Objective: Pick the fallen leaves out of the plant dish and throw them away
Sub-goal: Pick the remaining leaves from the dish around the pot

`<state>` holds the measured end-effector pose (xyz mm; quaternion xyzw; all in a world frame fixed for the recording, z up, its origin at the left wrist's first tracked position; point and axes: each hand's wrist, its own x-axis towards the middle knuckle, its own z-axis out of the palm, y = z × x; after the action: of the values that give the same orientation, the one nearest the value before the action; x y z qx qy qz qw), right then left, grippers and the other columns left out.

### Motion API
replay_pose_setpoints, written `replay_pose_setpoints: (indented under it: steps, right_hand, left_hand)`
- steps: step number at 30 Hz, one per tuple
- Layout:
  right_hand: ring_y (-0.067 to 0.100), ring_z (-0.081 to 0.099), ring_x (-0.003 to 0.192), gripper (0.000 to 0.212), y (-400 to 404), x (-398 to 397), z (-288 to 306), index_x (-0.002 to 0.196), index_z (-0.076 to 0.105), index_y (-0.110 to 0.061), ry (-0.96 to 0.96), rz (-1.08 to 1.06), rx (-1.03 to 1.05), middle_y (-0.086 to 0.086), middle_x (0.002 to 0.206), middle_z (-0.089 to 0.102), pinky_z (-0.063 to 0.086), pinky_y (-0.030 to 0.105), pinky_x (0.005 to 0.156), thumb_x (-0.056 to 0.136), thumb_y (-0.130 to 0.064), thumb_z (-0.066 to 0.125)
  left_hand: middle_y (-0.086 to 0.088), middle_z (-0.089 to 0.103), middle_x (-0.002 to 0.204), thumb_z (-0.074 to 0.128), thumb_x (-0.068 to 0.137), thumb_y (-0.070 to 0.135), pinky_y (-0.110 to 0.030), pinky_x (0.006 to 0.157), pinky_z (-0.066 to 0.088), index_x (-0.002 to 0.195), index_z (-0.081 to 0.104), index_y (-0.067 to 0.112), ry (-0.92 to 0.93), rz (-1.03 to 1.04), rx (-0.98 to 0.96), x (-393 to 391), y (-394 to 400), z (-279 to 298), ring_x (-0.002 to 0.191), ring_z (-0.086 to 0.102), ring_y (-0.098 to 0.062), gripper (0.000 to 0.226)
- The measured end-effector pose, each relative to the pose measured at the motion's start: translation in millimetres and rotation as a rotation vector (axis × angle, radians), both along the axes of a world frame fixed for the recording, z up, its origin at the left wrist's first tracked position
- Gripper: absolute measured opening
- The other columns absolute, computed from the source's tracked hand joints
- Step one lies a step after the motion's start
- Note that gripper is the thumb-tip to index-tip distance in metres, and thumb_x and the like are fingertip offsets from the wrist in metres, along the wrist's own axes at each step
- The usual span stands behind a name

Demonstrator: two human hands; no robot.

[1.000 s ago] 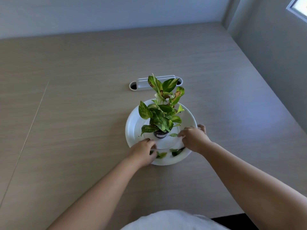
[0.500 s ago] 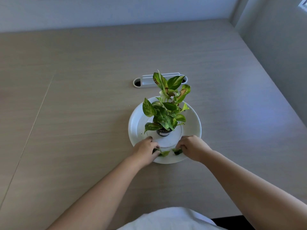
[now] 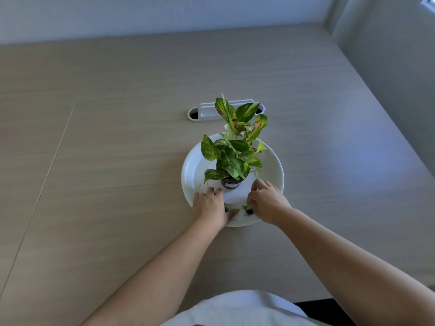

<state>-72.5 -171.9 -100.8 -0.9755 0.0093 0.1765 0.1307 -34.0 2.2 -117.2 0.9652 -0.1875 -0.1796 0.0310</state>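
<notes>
We've got leaves (image 3: 249, 210) in the dish (image 3: 274, 158) near edge, touching our right hand (image 3: 267, 201), curled on them; left hand (image 3: 208, 204) beside, grip hidden, can't tell.

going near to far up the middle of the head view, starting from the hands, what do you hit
left hand and right hand over the fallen leaves at the near rim → small dark pot → plant in the white dish → white cable slot in the table
</notes>
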Motion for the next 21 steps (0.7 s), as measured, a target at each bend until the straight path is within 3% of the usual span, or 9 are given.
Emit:
replay_pose_setpoints:
  steps: [4,10,14,17,21]
  right_hand:
    - [0.023,0.037,0.124,0.057,-1.7,-2.8,5.2,0.134,0.050,-0.038,0.056,-0.013,0.034,-0.001,0.132,0.040,0.032,0.034,0.105,0.086,-0.009,0.043]
    - [0.023,0.041,0.121,0.030,-10.0,-8.1,9.9,0.105,0.068,-0.034,0.052,0.003,-0.008,-0.001,0.130,0.042,0.030,0.032,0.101,0.089,-0.019,0.047]
    - [0.030,0.050,0.119,0.037,-4.7,-4.8,14.7,0.129,0.053,-0.027,0.072,-0.127,-0.037,0.006,0.129,0.047,0.016,0.038,0.117,0.094,-0.025,0.043]
    - [0.034,0.058,0.109,0.041,13.0,5.2,13.1,0.131,0.045,-0.016,0.194,-0.157,-0.094,0.012,0.130,0.046,0.004,0.049,0.119,0.094,-0.033,0.044]
    - [0.036,0.055,0.111,0.047,30.5,11.6,3.8,0.123,0.044,-0.012,0.221,-0.192,-0.143,0.012,0.122,0.048,0.025,0.047,0.108,0.089,-0.043,0.053]
  left_hand:
    - [-0.011,0.053,0.118,0.054,0.078,0.067,-0.047,0.109,0.032,0.119,0.049,0.011,0.002,0.002,0.005,-1.3,-0.3,-0.4,0.107,0.056,-0.033,0.070]
    - [-0.011,0.053,0.115,0.054,0.080,0.066,-0.044,0.103,0.037,0.118,0.049,0.010,-0.016,-0.015,-0.004,-2.0,-0.2,-1.0,0.105,0.055,-0.033,0.068]
    - [-0.013,0.051,0.118,0.054,0.081,0.064,-0.042,0.093,0.042,0.120,0.047,0.011,0.007,0.010,-0.011,-2.6,-0.1,-1.6,0.106,0.054,-0.035,0.066]
    - [-0.011,0.052,0.116,0.050,0.082,0.066,-0.042,0.094,0.040,0.116,0.050,0.013,-0.012,0.028,-0.014,-4.0,0.4,-3.7,0.105,0.054,-0.034,0.063]
    - [-0.009,0.056,0.115,0.045,0.083,0.070,-0.044,0.102,0.032,0.117,0.053,0.014,-0.038,0.012,0.049,-2.6,-3.5,-1.0,0.108,0.056,-0.031,0.065]
